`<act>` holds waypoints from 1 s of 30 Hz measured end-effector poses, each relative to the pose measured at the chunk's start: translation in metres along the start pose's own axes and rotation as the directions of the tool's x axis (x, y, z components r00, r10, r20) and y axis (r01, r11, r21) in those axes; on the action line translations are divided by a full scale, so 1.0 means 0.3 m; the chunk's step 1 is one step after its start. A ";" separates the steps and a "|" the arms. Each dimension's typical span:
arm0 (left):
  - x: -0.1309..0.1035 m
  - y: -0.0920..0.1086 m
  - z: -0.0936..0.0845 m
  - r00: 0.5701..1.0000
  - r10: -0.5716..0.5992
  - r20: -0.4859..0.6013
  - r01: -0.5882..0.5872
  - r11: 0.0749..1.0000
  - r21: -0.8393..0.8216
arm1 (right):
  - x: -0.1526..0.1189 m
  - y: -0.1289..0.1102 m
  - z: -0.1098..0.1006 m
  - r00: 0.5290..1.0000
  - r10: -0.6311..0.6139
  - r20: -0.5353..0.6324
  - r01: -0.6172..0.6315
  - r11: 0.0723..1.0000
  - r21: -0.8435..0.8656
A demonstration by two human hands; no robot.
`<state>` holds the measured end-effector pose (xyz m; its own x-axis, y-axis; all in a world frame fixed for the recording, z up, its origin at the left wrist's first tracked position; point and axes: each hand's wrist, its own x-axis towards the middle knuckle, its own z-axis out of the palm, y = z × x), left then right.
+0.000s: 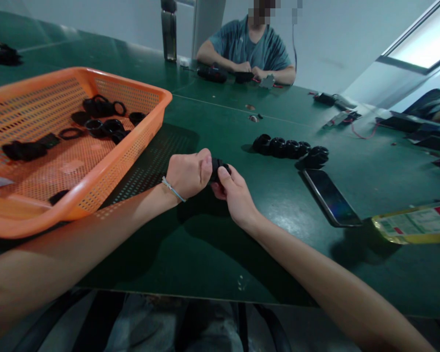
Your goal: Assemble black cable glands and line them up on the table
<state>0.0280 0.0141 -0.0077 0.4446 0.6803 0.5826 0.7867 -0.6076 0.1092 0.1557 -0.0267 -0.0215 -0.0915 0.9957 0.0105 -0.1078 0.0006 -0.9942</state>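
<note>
A small black part (216, 168) is held between my two hands above the green table, mostly covered by the fingers. My left hand (189, 173), with a light cord round its wrist, is closed on the part's left side. From the right, my right hand (234, 193) pinches the same part between thumb and fingers. Left of my hands stands an orange basket (157, 98) holding several black rings and round parts. Beyond my right hand, a row of black round parts (286, 148) lies on the table (220, 244).
A phone (330, 196) lies to the right, near a yellow-edged package (418, 224). Across the table a person (253, 49) sits behind a dark power tool (211, 73). A bottle (169, 32) stands at the far edge. Electronics (341, 117) and wires lie at the far right.
</note>
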 end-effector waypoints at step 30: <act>-0.001 0.032 0.004 0.923 -0.378 0.070 0.373 0.837 -0.400 | 0.003 -0.006 -0.035 0.929 -0.359 0.091 0.347 0.755 -0.557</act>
<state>0.0358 0.0086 -0.0078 0.1432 0.8862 0.4407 0.6533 -0.4192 0.6305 0.1663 -0.0247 -0.0208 -0.1368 0.9161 0.3768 0.4379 0.3972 -0.8066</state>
